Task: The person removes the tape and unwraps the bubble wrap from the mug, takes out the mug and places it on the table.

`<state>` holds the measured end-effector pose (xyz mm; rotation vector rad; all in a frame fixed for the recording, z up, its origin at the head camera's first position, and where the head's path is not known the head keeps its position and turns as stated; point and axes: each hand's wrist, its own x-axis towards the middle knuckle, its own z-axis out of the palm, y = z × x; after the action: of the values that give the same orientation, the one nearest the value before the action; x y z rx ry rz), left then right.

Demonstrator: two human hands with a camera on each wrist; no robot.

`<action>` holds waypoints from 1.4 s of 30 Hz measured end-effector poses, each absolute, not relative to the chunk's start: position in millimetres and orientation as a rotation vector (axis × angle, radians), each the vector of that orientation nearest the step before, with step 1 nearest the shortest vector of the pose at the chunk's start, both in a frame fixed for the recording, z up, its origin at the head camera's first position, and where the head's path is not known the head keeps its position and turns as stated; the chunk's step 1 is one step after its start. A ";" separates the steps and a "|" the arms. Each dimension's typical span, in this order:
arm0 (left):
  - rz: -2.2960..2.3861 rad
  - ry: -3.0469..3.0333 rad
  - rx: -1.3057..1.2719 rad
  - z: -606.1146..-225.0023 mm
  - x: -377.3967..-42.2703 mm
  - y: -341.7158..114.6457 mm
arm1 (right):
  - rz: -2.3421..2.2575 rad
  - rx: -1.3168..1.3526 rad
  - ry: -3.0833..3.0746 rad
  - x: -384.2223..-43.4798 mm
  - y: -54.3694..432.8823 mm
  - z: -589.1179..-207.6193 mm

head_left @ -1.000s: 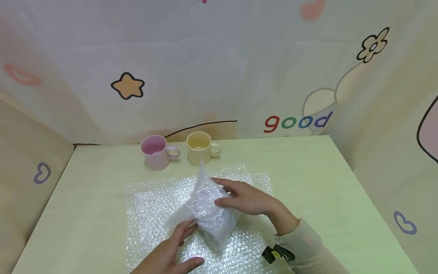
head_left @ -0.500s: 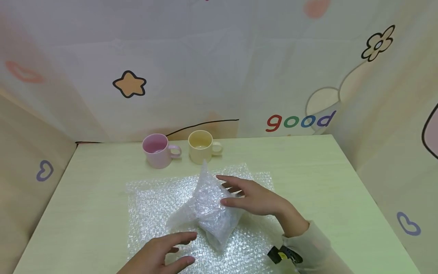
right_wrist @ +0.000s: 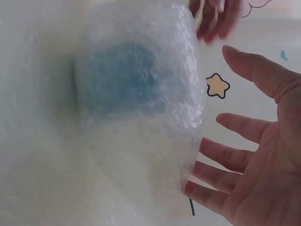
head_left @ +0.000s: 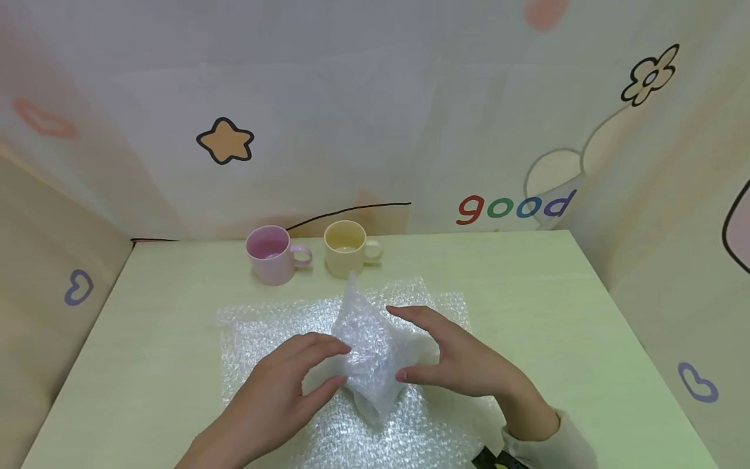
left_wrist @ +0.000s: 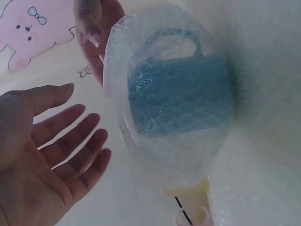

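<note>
A blue mug (left_wrist: 181, 99) with a loop handle shows through the bubble wrap bundle (head_left: 372, 358) around it. In the head view the bundle's top is drawn to a point and its loose corner hangs toward the person. My left hand (head_left: 284, 384) is at the bundle's left side, fingers and thumb apart, fingertips right at the wrap. To the right, my right hand (head_left: 463, 358) has its thumb and forefinger spread wide, the thumb tip close to the bundle. In the right wrist view, the fingers (right_wrist: 225, 155) are straight, some overlapping the wrap's edge.
Flat sheets of bubble wrap (head_left: 258, 332) lie under the bundle on the pale table (head_left: 158, 339). A pink mug (head_left: 272, 260) and a yellow mug (head_left: 344, 257) stand behind it. Printed cloth (head_left: 328, 117) encloses the back and sides.
My left hand first drew back from the bundle's lower left, then came forward and right to its side. My right hand has shifted right, its fingers lifting off the wrap and spreading.
</note>
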<state>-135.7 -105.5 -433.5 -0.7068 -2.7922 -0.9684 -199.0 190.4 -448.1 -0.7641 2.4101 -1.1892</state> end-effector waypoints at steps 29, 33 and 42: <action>-0.221 -2.670 -1.150 -432.5 -177.1 -67.4 | -1.202 -0.542 2.544 -170.9 167.3 -471.8; -0.099 -2.625 -1.186 -432.8 -174.8 -65.7 | -1.202 -0.545 2.543 -171.0 167.6 -472.4; 0.064 -2.544 -1.223 -435.3 -173.7 -63.5 | -1.192 -0.572 2.569 -171.8 168.2 -472.6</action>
<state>-173.7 -63.5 -435.3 -1.2227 -2.5437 0.0636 -171.8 168.2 -472.6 -0.5723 2.5692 -1.1917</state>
